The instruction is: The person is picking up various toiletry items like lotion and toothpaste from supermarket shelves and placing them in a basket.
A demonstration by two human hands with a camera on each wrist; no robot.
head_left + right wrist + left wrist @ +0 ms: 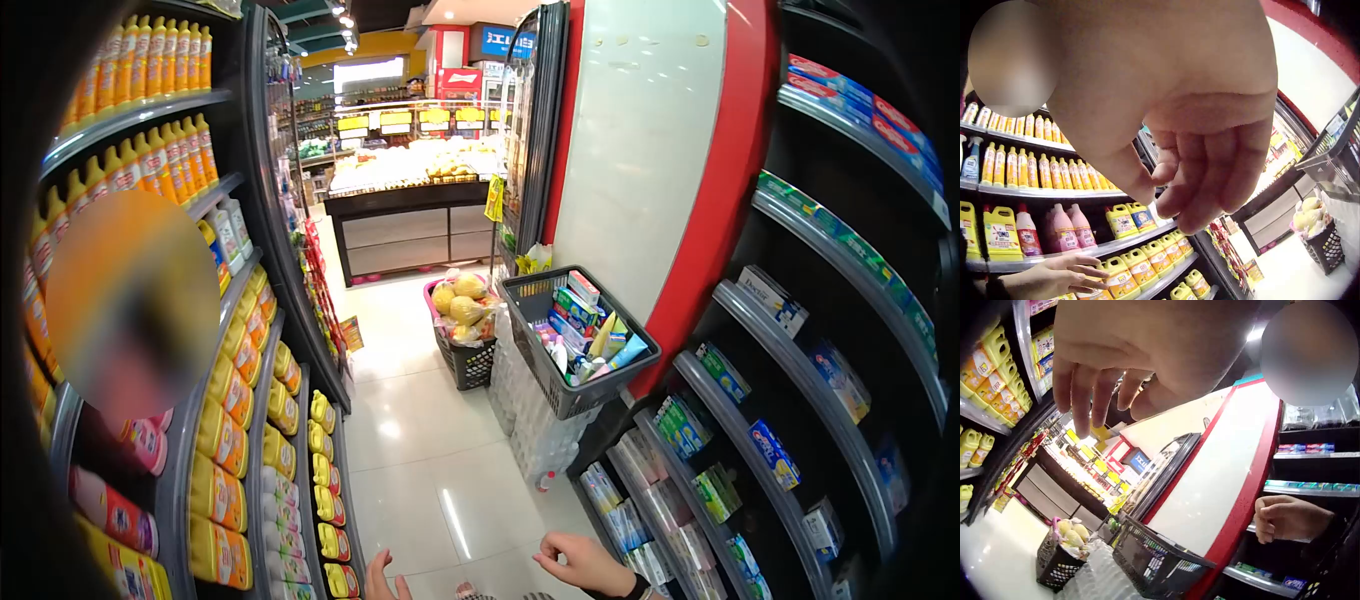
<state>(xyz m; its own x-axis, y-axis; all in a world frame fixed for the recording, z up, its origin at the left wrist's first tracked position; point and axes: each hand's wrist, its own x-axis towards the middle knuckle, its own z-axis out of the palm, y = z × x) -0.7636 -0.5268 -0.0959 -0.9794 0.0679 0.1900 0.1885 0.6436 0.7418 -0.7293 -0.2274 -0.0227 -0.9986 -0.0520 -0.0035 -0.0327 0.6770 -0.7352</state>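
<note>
Grey plastic forms the rectangular slotted basket [600, 391] in the head view, which seems to rest on clear-wrapped bottles [543, 442] and holds colourful cartons [570, 308] and soft tubes [627, 352]; it looks stiff and fairly heavy, best gripped by opposite rims. Beside it, a black perforated pink-edged basket [472, 364] carries bagged yellow fruit [466, 308], likely easily bruised. From the left wrist, the left hand [1154, 353] hangs empty, fingers apart; from the right wrist, the right hand [1191, 103] bends loosely, fingers together, holding nothing

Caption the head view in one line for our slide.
Left hand and right hand, both empty, in a shop aisle facing a grey basket of boxes and a black basket of fruit.
</note>
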